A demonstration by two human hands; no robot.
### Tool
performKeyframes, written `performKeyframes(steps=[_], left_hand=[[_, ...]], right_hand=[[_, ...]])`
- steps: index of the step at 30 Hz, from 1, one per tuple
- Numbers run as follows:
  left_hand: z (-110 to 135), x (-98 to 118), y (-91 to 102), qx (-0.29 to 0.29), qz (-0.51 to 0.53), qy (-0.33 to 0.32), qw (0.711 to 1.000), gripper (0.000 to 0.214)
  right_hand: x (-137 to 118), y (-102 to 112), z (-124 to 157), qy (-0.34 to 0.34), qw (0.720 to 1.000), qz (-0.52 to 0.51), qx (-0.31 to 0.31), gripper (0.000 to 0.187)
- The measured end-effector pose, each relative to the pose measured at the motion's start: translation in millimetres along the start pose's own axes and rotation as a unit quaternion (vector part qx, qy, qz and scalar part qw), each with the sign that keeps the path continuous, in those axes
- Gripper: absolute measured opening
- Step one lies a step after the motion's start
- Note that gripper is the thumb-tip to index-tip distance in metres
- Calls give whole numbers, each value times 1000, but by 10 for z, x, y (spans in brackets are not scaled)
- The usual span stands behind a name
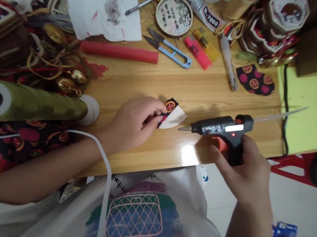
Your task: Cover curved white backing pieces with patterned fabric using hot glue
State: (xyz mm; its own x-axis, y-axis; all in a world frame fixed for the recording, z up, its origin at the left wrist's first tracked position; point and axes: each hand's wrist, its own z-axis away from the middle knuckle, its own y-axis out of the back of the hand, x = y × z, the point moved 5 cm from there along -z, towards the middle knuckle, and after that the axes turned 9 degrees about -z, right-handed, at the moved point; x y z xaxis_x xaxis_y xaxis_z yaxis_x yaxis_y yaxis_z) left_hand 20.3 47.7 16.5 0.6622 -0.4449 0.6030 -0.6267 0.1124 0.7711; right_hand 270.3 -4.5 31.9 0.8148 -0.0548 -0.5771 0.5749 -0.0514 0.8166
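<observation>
My left hand [136, 121] pinches a small piece of patterned fabric [170, 106], black with orange and magenta motifs, folded over a white backing [176, 117]. My right hand [247, 168] is wrapped round the handle of a black hot glue gun [215, 126] with an orange trigger and a lit red light. Its metal nozzle points left, close to the white backing but apart from it. A clear glue stick [282, 113] sticks out of the gun's back end. Part of the fabric is hidden under my left fingers.
Blue thread snips [169, 49], a red stick [119, 52], pink and yellow lighters [198, 52] and a glue tube [204, 11] lie along the back. A patterned fabric piece [255, 80] rests at right. A green roll [43, 105] lies on the left.
</observation>
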Motion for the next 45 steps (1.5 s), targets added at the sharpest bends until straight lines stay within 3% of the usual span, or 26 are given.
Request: performKeyframes(steps=[5,9,13,17,22,35,39,43,45], left_hand=[[53,44,33,-13,27,31,999,22],[176,151,102,-16,-99,-25,995,30],[317,172,21,-86,-198,-76,973,57],[358,145,-42,-123,-239,-78,960,73],[337,143,-41,-132,-237,-78,959,69],[361,126,-39,-145,-235,-77,958,72],[345,93,-26,-142,-214,-62,965,84],[342,110,-27,-139,-232,-68,960,83],[348,133,-26,-144,-245,-81,955,79]], right_hand=[[91,63,142,-92,993,-11,78,48],[133,112,186,-140,977,-44,156,45],[135,52,75,-156,968,-60,186,42],[141,-83,-93,-145,969,-57,192,35],[163,-192,-178,-137,966,-43,214,33],[166,-212,-186,-140,967,-28,209,43],[208,-234,-176,-130,969,-12,208,50],[41,-209,-92,-61,965,20,253,59],[-166,-212,-20,13,964,25,265,49]])
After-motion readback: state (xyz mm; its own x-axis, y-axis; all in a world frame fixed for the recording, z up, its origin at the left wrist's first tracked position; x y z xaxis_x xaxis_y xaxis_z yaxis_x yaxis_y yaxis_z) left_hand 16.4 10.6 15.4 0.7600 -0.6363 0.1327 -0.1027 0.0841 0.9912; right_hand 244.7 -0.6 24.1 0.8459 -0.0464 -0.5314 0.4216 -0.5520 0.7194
